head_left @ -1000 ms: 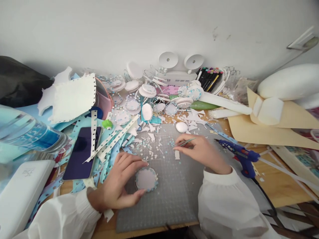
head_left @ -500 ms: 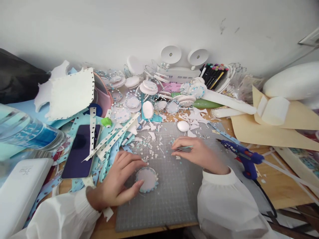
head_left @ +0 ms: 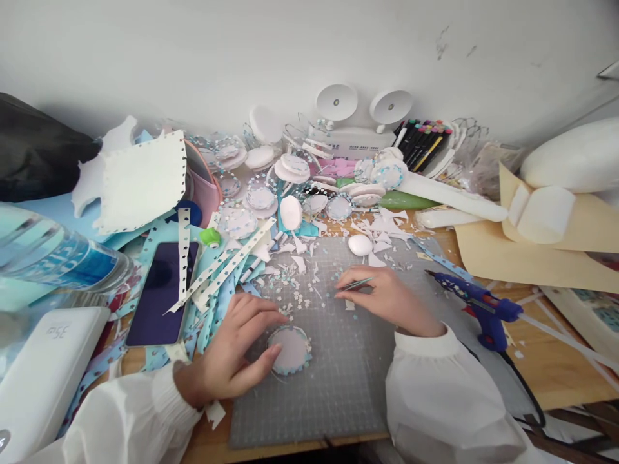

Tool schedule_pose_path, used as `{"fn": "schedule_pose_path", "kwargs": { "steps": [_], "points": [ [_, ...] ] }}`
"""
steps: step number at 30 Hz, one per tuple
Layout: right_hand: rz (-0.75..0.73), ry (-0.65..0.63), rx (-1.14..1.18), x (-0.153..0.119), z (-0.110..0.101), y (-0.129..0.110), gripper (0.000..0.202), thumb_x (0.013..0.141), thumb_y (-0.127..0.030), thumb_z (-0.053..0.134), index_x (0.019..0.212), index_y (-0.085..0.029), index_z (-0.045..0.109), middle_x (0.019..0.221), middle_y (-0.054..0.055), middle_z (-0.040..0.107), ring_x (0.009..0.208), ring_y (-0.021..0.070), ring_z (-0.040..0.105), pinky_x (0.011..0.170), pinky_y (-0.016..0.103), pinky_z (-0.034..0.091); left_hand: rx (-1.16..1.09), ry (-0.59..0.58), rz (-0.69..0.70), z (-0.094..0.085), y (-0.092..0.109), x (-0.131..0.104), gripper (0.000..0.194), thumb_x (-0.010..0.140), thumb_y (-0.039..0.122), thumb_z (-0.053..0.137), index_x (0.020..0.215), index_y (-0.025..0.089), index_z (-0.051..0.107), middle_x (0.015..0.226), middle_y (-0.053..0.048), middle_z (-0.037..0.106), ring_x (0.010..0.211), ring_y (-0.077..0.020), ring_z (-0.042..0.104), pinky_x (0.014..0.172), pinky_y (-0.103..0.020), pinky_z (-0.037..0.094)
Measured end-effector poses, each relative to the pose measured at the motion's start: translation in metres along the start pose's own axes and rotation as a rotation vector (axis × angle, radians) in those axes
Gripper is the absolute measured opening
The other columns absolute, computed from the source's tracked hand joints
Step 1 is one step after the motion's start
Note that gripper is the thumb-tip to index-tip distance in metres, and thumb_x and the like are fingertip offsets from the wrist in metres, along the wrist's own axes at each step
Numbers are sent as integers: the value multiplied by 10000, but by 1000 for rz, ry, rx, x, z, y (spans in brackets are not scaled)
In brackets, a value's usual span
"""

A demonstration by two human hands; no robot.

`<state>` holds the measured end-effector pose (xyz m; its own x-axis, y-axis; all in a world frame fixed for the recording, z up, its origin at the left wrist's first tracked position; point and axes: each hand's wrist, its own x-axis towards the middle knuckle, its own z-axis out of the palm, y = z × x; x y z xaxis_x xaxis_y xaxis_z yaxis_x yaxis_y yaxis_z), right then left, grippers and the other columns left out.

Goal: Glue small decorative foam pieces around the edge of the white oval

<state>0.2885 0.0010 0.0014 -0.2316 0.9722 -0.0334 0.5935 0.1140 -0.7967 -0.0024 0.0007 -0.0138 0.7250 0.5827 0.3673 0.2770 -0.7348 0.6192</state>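
Scraps beyond the round disc

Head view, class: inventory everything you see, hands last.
Table: one, wooden, underneath
Mat: one, grey, centre
Rimmed disc: one, white, on mat
Paper bits: many, pale, on mat
Craft discs: many, white, back
Lamp heads: two, white, back
Markers: several, black, back
Glue gun: one, blue, right
Card: some, tan, right
Phone: one, dark, left
Bottle: one, clear, left
Device: one, white, left
Strips: many, pale, left
Tweezers: one, metallic, over mat
Left hand: one, white-sleeved, at rimmed disc
Right hand: one, white-sleeved, holding tweezers
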Motion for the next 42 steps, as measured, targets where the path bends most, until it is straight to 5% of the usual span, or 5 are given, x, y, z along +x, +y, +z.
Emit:
{"fn": "schedule_pose_path", "kwargs": {
  "steps": [9,15,21,26,42],
  "points": [
    [-34,125,-44,-2,4,-4,82,805,-252,682,737,-220,712,746,8,713,679,155,654,541,245,476,11,22,6,0,1,0,277,865,144,488,1136,174,538,1055,-101,587,922,-242,514,823,-405,354],
    [-180,237,240,-7,11,-20,43,783,-230,719,743,-221,707,716,27,702,623,145,646,531,254,513,-11,75,-52,2,3,0,244,885,105,505,1110,184,556,1041,-79,604,937,-218,534,827,-374,388],
    [-124,190,731,-9,51,-36,49,768,-230,738,741,-209,702,719,18,689,500,103,609,440,226,509,-119,187,-136,7,2,0,238,861,155,624,1096,185,605,1021,-71,614,971,-203,562,859,-342,435],
    [6,121,898,-10,76,-33,64,773,-248,743,764,-210,692,623,-8,651,512,108,612,449,218,512,-212,218,-123,7,2,1,193,848,167,654,1040,184,642,947,-62,645,911,-190,588,823,-331,452],
    [52,143,939,-9,83,-32,51,779,-239,738,784,-214,694,610,-18,654,533,99,610,487,207,509,-268,225,-114,4,4,3,124,878,103,569,928,166,663,830,-68,672,792,-180,588,742,-337,444]
  ]
}}
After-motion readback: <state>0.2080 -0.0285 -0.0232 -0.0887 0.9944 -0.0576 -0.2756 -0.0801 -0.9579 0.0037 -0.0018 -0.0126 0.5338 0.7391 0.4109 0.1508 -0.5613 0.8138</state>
